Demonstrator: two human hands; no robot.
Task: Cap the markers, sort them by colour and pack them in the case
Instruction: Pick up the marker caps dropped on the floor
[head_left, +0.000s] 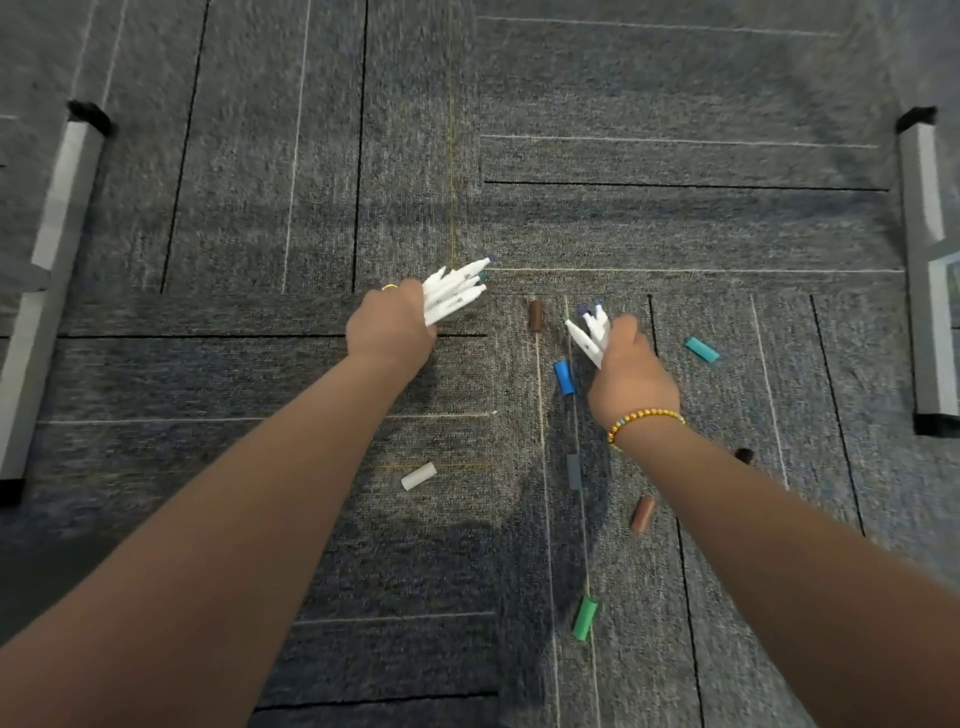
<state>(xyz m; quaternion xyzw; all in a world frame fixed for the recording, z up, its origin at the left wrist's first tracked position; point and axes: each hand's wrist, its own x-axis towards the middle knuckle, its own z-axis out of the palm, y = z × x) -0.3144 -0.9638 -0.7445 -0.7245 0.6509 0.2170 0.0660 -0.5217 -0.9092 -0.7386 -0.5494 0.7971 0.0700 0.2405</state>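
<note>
Two bunches of uncapped markers (454, 291), one gripped in each hand.

A bundle of uncapped white markers (454, 291) fans out of the left hand (390, 330); a smaller bundle (591, 332) juts from the right hand (628, 371). Loose coloured caps (564, 377) lie scattered around and below the right hand.

Open carpet (260, 218) left, loose caps (564, 377) scattered right, table legs (57, 218) flanking

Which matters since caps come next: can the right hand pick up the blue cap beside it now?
Probably not yet: the blue cap lies unobstructed beside the right hand, but its fingers already grip a bundle of uncapped markers.
</note>
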